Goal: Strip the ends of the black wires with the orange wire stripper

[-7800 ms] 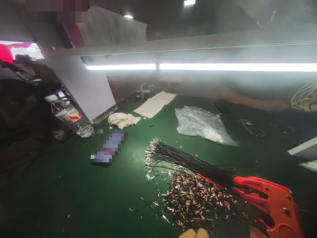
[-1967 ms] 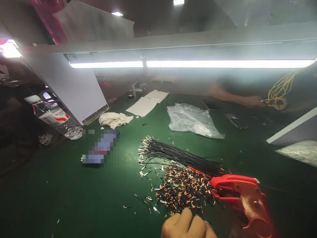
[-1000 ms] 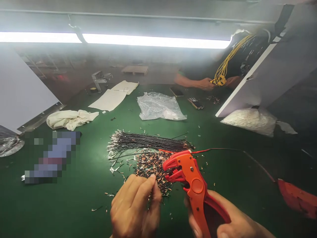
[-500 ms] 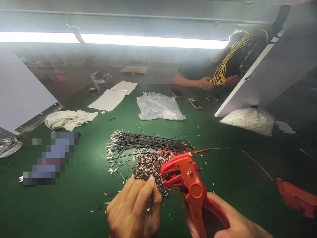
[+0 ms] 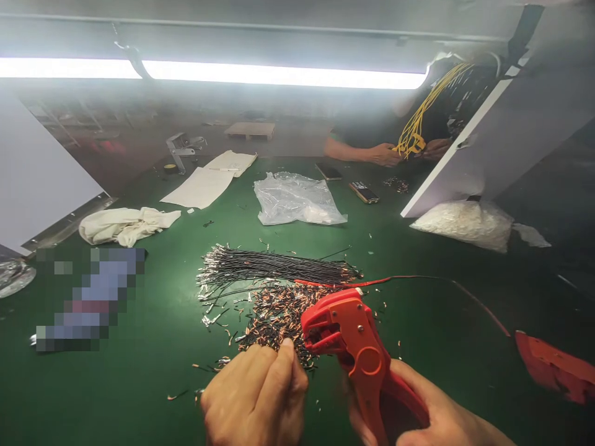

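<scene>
My right hand (image 5: 446,409) is wrapped round the handles of a red and orange wire stripper (image 5: 367,347). Its jaws point left, over a pile of short wire offcuts (image 5: 274,310) with black insulation and copper ends. Just left of the jaws, my left hand (image 5: 255,396) is closed, thumb against the curled fingers; anything inside them is hidden. Behind the pile lies a bundle of black wires (image 5: 274,265) with silvery terminals at the left ends. A thin red strip (image 5: 376,282) runs along its right side.
A clear plastic bag (image 5: 297,198), papers (image 5: 199,186) and a white cloth (image 5: 127,225) lie farther back on the green table. Right stands a panel with a filled bag (image 5: 465,224) at its foot. Another person's hands (image 5: 385,155) hold yellow wires (image 5: 413,133) across the table.
My left hand has shifted slightly right and down, its fingers curling in more tightly. The wire stripper stays nearly in place in my right hand. The view has moved a little.
</scene>
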Available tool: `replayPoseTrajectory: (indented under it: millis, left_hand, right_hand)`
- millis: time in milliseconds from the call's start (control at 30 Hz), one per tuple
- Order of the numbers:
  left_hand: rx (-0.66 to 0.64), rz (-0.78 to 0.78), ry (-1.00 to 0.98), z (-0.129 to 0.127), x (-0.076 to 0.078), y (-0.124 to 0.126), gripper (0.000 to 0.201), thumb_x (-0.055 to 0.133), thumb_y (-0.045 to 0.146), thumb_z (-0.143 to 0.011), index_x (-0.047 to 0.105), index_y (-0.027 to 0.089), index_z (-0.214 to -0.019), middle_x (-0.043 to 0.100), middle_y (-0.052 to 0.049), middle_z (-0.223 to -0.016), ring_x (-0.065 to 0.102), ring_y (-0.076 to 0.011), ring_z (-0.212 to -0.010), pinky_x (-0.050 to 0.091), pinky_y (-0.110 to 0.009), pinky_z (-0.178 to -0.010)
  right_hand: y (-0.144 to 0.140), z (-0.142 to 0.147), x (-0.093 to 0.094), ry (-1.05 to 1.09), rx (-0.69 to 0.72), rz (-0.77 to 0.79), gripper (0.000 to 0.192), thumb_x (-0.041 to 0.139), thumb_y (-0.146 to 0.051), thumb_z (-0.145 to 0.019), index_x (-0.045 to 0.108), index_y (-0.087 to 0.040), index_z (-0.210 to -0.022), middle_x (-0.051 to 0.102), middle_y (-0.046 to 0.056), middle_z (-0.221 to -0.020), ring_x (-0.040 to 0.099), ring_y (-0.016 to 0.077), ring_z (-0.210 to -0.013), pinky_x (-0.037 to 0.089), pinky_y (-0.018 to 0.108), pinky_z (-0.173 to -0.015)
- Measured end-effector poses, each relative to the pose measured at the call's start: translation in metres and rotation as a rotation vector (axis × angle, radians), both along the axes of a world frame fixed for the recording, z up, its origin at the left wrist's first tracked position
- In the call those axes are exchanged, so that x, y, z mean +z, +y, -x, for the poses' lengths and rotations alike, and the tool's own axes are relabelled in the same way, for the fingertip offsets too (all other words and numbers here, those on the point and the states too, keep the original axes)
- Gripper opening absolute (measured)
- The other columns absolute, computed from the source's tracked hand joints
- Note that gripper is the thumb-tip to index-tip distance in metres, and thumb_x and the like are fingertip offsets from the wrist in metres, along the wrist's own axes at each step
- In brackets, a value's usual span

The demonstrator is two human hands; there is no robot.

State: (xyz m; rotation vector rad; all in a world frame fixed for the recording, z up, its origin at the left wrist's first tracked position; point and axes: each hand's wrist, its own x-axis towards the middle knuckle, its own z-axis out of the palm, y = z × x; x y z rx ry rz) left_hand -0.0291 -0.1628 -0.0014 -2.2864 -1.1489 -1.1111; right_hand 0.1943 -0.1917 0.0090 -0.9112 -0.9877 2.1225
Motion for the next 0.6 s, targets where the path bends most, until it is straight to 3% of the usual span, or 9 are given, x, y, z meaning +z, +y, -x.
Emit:
replayPoseTrajectory:
  millis: [200,433,600]
  left_hand:
    - [0.005,-0.013,0.041,-0.001,0.003,0.002,0.007,0.058,0.012,-0.086,0.06,0.019,-0.086,0.051,0.009,-0.048,0.047,-0.0065,-0.039,0.034,-0.023,-0.044]
    - [-0.011,-0.016,0.05,0.0,0.003,0.002,0.008,0.06,0.01,-0.085,0.06,0.018,-0.087,0.052,0.008,-0.05,0.048,-0.0074,-0.041,0.033,-0.024,-0.046]
    - [-0.01,-0.01,0.028,-0.001,0.002,0.0,0.009,0.063,0.009,-0.084,0.061,0.016,-0.09,0.053,0.007,-0.052,0.047,-0.0094,-0.044,0.034,-0.025,-0.049]
  right_hand:
    - [0.001,-0.002,-0.004,-0.041,0.063,-0.05,0.038,0.079,-0.043,-0.064,0.057,-0.016,-0.079,0.052,0.001,-0.074,0.042,0.0127,-0.066,0.029,0.025,-0.06]
    - [-0.004,0.002,-0.017,0.031,-0.006,-0.07,0.043,0.08,-0.047,-0.064,0.054,-0.017,-0.08,0.05,0.0,-0.072,0.039,0.0117,-0.063,0.031,0.026,-0.06]
    - [0.003,-0.004,-0.012,0.01,0.113,-0.092,0.037,0.077,-0.042,-0.07,0.053,-0.016,-0.078,0.047,0.001,-0.073,0.039,0.011,-0.064,0.029,0.024,-0.057]
